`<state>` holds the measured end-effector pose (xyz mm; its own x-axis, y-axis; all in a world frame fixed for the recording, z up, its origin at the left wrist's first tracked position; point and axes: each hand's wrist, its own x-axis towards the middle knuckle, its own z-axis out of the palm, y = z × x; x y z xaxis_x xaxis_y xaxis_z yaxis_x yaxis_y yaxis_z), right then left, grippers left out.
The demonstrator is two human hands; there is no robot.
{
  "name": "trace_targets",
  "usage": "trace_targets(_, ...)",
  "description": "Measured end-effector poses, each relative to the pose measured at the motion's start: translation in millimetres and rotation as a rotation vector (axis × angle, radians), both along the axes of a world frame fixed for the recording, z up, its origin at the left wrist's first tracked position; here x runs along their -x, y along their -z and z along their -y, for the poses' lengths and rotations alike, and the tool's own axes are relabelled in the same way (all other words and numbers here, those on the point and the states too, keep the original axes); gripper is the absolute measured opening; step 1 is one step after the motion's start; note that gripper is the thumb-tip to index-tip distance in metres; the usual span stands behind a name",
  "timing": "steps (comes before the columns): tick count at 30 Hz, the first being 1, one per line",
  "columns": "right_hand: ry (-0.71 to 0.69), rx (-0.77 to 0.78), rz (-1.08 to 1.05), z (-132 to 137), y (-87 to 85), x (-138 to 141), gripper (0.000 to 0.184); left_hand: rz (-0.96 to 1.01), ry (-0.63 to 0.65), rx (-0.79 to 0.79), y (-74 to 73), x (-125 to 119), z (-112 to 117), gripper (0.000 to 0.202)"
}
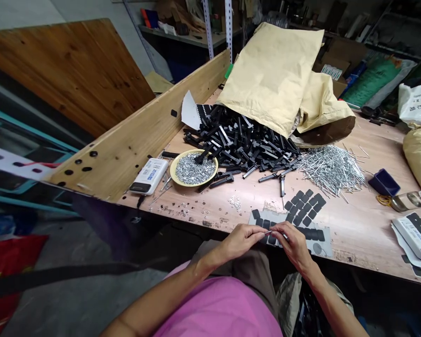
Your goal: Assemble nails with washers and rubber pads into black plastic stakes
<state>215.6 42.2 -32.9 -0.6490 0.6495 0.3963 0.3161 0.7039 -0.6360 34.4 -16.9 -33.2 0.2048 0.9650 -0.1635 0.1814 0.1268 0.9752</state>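
Note:
My left hand (243, 239) and my right hand (294, 243) meet at the table's front edge, fingertips pinched together. Between them shows a short stretch of a thin metal pin (268, 232); its ends are hidden by my fingers. Just under and beyond the hands lies a grey sheet (324, 245) bearing several dark rounded pads (312, 234), with more pads (307, 206) in rows behind it. A black plastic part (282, 186) with a thin pin pointing toward me rests beyond the sheet. Small washers (235, 203) are scattered left of it.
A heap of black plastic parts (245, 140) spills from a paper sack (273, 75). Left of it stands a yellow bowl (173, 175) of small metal pieces, beside a white boxy device (150, 176). Metal pins (331, 168) are piled right, near a blue container (384, 182). A wooden board (154, 126) walls the left side.

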Motion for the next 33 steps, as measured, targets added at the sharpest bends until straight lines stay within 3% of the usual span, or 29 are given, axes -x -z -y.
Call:
trace_targets(5, 0.021, -0.001, 0.035, 2, 1.1, -3, 0.021, -0.313, -0.038, -0.18, 2.3, -6, 5, 0.031)
trace_targets(12, 0.006, -0.089, 0.112, 3, 4.0, -8, 0.025, -0.264, -0.014, -0.24, 5.7, -10, 5, 0.031)
trace_targets(15, -0.023, -0.057, 0.047, 2, -0.7, -10, 0.021, -0.093, -0.018, -0.115, 1.1, -6, 1, 0.033)
trace_targets(18, -0.158, -0.103, 0.038, -1, -9.0, -14, 0.021, 0.199, 0.127, 0.196, -2.3, 0, -3, 0.048)
trace_targets(20, -0.233, -0.125, 0.079, -4, -13.4, -16, 0.022, 0.293, 0.188, 0.322, -1.8, 1, -3, 0.054)
trace_targets(22, -0.226, -0.102, 0.125, -6, -15.3, -17, 0.022, 0.256, 0.143, 0.267, 0.4, -1, -2, 0.049)
trace_targets(26, -0.13, -0.072, 0.204, -4, -11.0, -16, 0.024, 0.021, -0.022, -0.015, 4.6, -11, 1, 0.029)
trace_targets(30, -0.064, -0.161, 0.228, 0, -3.0, -14, 0.024, -0.018, 0.01, -0.047, 5.5, -15, 1, 0.03)
trace_targets(33, -0.02, -0.224, 0.244, 0, 0.9, -13, 0.029, -0.125, -0.025, -0.155, 8.3, -18, 3, 0.029)
